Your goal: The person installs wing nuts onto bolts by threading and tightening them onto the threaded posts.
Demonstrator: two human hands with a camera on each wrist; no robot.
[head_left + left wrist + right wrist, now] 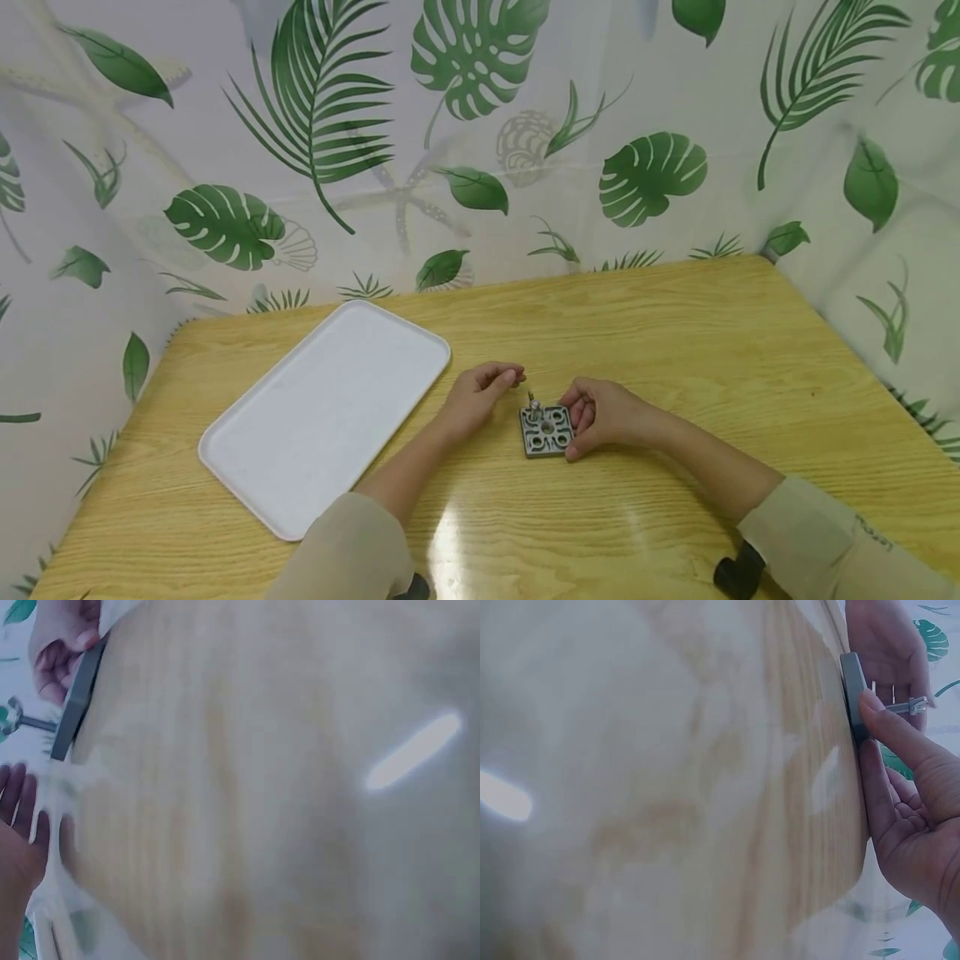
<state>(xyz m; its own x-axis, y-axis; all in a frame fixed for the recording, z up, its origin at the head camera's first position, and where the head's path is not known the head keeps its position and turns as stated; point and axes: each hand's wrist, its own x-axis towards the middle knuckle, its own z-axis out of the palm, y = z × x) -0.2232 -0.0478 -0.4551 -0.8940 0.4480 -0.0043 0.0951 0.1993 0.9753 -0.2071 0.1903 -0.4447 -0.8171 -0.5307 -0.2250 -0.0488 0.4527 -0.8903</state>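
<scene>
A square grey metal plate (546, 442) with several round holes lies on the wooden table. From its far left corner a bolt (37, 723) stands upright, with what looks like a wing nut (917, 706) near its top. My right hand (609, 413) holds the plate by its right edge; in the right wrist view the thumb (877, 709) presses on it. Just left of the bolt is my left hand (474, 398), apart from plate and bolt. Its fingers (25, 804) look extended in the left wrist view, and I see nothing in them.
To the left, a white rectangular tray (330, 408) lies at a slant on the table (675, 317), near the left forearm. A leaf-patterned cloth (525, 167) hangs behind the table and along its sides.
</scene>
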